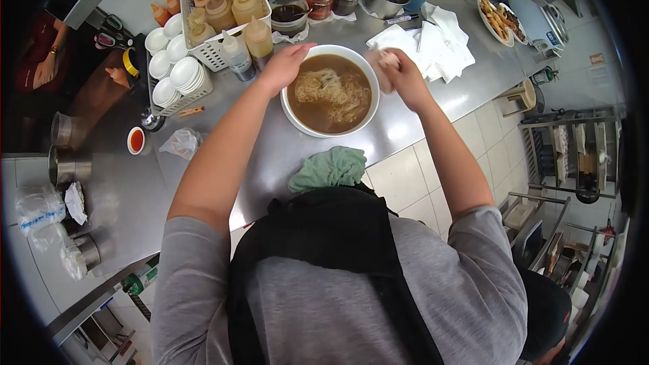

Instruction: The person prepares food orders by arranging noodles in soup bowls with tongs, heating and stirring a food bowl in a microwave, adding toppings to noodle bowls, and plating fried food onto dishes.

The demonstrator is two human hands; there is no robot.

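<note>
A large white bowl (292,119) holds brown broth with a mound of thin noodles (331,91). My left hand (285,69) lies against the bowl's left rim, its fingers stretched out along the far side. At the right rim, my right hand (405,80) is closed on a pale crumpled wad that looks like a paper napkin; motion blurs it and the fingertips. White paper napkins (443,44) lie spread just beyond that hand. A crumpled green cloth (330,167) sits between the bowl and my body.
Squeeze bottles (238,55) stand left of the bowl by a white basket (211,54). Stacked white cups (182,74) and a cup of red sauce (136,140) are farther left. Jars (319,1) and a utensil pot (385,1) line the back. Another person's arm (49,67) shows at left.
</note>
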